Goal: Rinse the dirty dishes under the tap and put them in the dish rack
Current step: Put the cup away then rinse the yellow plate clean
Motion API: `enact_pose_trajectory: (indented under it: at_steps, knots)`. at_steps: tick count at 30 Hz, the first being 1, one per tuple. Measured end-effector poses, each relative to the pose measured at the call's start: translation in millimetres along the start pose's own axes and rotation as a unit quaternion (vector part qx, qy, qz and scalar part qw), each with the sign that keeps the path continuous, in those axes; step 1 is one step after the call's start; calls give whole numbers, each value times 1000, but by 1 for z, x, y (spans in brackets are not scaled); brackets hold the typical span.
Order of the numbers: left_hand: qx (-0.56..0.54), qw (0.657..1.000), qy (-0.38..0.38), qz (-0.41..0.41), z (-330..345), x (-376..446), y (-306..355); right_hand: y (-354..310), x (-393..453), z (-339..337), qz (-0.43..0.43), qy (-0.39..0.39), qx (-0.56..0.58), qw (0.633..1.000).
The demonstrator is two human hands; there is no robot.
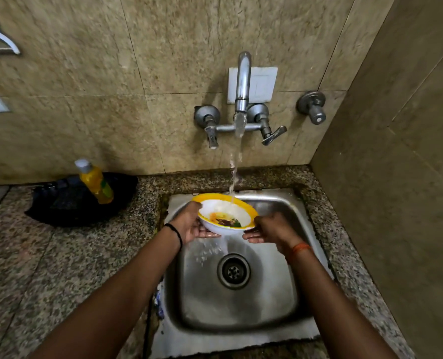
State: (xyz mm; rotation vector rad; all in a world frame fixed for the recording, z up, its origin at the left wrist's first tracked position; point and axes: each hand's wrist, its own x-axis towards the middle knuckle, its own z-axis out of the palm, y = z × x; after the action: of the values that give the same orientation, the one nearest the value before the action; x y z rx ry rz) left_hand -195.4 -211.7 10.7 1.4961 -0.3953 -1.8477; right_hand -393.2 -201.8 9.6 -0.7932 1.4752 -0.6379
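Observation:
A white bowl (228, 212) with a yellow rim hangs over the steel sink (275, 301), tilted toward me. Orange, brown and green food scraps lie in its bottom. My left hand (189, 224) grips its left side, thumb on the rim and fingers underneath. My right hand (269, 228) holds its right side the same way. Water runs from the wall tap (242, 84) into the far side of the bowl and spills from its near edge down into the sink.
A black dish rack (67, 203) stands on the granite counter (46, 268) left of the sink, with a yellow soap bottle (96, 182) in it. The sink drain (233, 271) lies below the bowl. A tiled side wall (396, 203) closes in the right.

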Motion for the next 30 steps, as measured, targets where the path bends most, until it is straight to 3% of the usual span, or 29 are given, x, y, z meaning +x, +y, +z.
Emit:
enact_pose_trajectory:
  at_steps: [4,9,11,14,16,19,23,26,30]
  knots:
    - [124,980,60,146,5,-7,15,22,8,9,1,-42,109,993]
    - [204,914,27,348,11,-6,9,15,9,13,-21,-5,136,990]
    - [318,858,23,402,16,0,11,4,11,7,-66,76,96,990]
    - [534,710,0,459,32,8,22,-22,16,-5,-159,210,35,964]
    - [643,612,-8,461,49,10,33,-50,16,-13,-215,227,33,949]
    - [739,525,-1,424,74,9,55,-95,17,-17,-262,207,31,942]
    - [796,484,-1,362,99,3,80,-139,37,-14,-230,246,-56,940]
    - [831,457,3,317,105,1,88,-151,54,-12,-214,263,-56,939]
    - [833,451,28,318,101,-1,90,-144,89,-20,-220,231,-26,947]
